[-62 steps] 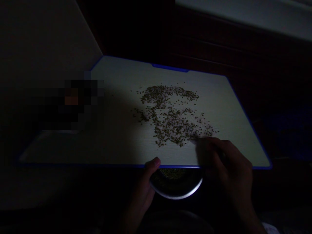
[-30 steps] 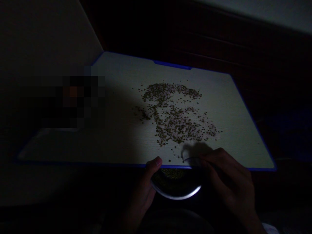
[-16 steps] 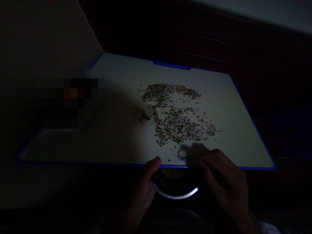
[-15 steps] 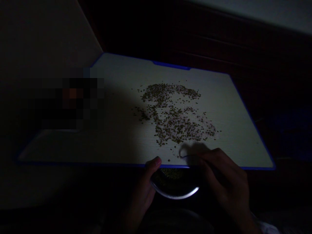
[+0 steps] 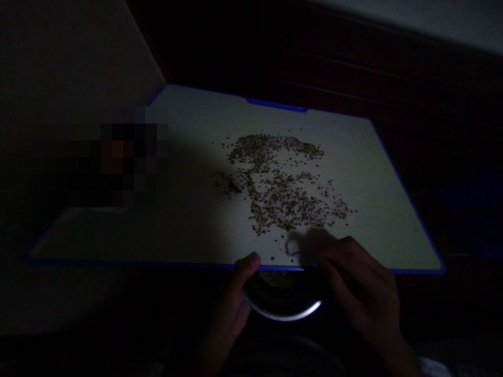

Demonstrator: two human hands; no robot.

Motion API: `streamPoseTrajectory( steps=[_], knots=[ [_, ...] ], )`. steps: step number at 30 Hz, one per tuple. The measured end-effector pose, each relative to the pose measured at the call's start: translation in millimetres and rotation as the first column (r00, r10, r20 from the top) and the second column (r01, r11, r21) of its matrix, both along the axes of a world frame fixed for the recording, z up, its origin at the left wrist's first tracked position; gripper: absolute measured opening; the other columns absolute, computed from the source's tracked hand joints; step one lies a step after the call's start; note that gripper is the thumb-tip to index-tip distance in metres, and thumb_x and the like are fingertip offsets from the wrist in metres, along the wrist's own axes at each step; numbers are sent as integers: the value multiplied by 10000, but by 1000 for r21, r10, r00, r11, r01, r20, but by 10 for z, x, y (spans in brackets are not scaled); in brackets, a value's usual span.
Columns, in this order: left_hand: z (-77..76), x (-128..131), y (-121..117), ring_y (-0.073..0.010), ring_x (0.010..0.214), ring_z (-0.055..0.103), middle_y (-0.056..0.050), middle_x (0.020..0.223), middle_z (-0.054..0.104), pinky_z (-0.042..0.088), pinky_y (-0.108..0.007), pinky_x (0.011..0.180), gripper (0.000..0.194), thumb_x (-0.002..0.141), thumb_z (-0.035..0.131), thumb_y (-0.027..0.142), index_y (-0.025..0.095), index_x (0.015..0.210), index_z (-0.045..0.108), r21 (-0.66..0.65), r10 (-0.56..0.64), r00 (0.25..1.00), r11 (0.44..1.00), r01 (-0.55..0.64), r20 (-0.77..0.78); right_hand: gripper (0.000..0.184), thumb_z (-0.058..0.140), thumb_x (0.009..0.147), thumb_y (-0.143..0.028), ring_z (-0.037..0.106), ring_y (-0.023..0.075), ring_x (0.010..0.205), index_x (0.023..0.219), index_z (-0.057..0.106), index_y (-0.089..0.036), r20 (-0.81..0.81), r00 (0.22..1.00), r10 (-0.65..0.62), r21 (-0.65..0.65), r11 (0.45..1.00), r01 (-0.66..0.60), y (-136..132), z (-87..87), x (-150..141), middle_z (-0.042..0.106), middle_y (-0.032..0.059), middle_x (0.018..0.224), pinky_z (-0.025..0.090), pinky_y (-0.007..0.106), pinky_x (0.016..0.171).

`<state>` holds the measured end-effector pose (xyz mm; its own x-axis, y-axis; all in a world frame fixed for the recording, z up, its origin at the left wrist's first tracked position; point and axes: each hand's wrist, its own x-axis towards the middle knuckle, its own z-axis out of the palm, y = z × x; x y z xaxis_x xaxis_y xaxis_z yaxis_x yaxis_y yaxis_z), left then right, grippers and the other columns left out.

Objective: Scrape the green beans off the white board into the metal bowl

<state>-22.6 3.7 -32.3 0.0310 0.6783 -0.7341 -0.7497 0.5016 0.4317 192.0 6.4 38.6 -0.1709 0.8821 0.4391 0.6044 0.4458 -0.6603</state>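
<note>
Pale cream board edged in bright blue lies tilted away from the person, lit on its right and falling into shadow on its left. Small olive-brown seeds lie scattered across its middle in a loose, uneven patch, with a few strays close to the near edge. Just below that edge sits a round steel bowl, its far part tucked under the board, with a mass of similar seeds inside.

The left hand stands beside the bowl, its thumb pointing up against the blue near edge; its other fingers vanish into the dark, so I can't tell how they sit. The right hand hovers over the board's near edge, fingers drawn together, their tips beside a thin curved dark line, too faint to identify. That hand casts a soft shadow on the board. A pixelated blur hides whatever lies at the board's left.
</note>
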Motion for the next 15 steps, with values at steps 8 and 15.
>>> streamPoseTrajectory(
  steps=[8,15],
  knots=[
    [80,25,22,-453,1383,712,-103,1108,908,537,-581,1220,209,749,983,330,222,857,840,7,-8,999,1000,7,35,264,666,1010,-62,733,180,858,1182,768,-235,-31,999,26,-48,998,-27,-87,-31,-22,788,39,958,608,323,693],
    [122,49,20,-431,1416,693,-106,1293,872,527,-558,1240,421,759,987,303,212,1143,837,0,23,999,1000,-23,35,267,669,997,-59,745,192,879,1172,764,-237,-44,999,-25,-36,999,24,-74,-29,-83,802,46,988,609,330,704]
  ],
)
